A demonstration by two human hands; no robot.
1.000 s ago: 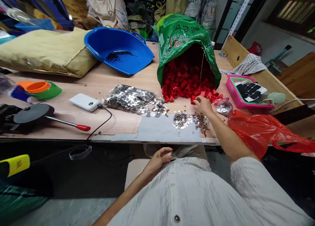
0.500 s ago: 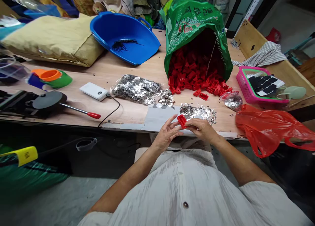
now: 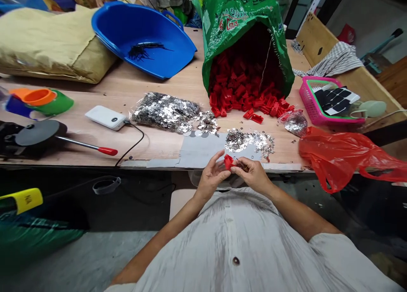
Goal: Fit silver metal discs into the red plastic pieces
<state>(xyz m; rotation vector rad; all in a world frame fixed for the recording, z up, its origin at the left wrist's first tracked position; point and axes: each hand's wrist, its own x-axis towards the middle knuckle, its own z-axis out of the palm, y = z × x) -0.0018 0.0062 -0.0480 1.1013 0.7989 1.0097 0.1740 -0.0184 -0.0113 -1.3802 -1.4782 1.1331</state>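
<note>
Just off the table's front edge, my left hand (image 3: 210, 177) grips a small red plastic part (image 3: 228, 162) between thumb and fingers. My right hand (image 3: 254, 175) is closed in a pinch right beside that part, its fingertips close to the part's right side. Whatever sits in the right fingers is too small to make out. Beyond the hands, small shiny metal pieces (image 3: 237, 140) lie spread on a grey sheet (image 3: 199, 152). A green sack (image 3: 241, 12) lies open toward me, with many similar red parts (image 3: 235, 86) spilling from its mouth.
Left of the sack are a blue scoop-shaped basin (image 3: 171, 65), a clear bag of metal pieces (image 3: 165, 112), a white power bank (image 3: 106, 117) and a lever tool with a red grip (image 3: 107, 151). A pink basket (image 3: 313, 109) and red plastic bag (image 3: 346, 156) lie right.
The red part has been turned in my hands and now sits mostly in the left one. My right fingers have shifted from its side to a pinch next to it. The view has moved slightly.
</note>
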